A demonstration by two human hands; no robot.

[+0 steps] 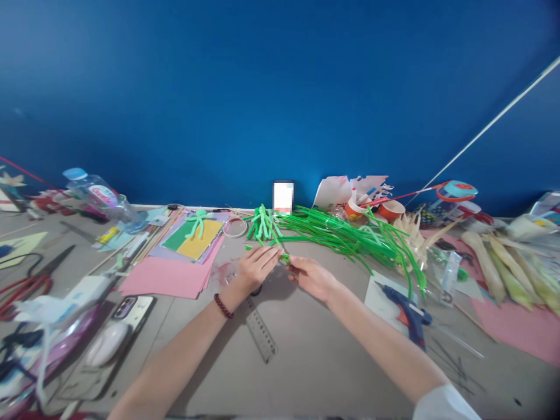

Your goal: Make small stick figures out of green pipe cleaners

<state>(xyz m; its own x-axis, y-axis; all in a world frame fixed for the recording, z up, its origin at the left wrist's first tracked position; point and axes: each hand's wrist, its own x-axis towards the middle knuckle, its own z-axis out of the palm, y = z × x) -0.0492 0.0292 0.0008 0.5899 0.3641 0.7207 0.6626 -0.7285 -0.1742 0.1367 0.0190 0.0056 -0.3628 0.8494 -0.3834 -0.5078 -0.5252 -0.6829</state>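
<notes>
My left hand (257,269) and my right hand (312,277) meet over the middle of the table. Between them is a short green pipe cleaner piece (286,258), pinched by the fingertips of both. How it is bent is too small to make out. Just behind the hands, several green pipe cleaner figures (261,223) cluster together. A large bundle of loose green pipe cleaners (328,228) spreads to their right. Below my left hand lies a clear ruler (261,333), partly covered by that hand.
Pink paper sheets (164,277) and a paler green figure (198,224) lie left. A blue glue gun (406,309) rests right, near dried husks (507,271) and paper cups (391,209). Scissors (32,286), a mouse (108,344) and a bottle (102,195) occupy the left side. A lit screen (283,197) stands against the blue wall.
</notes>
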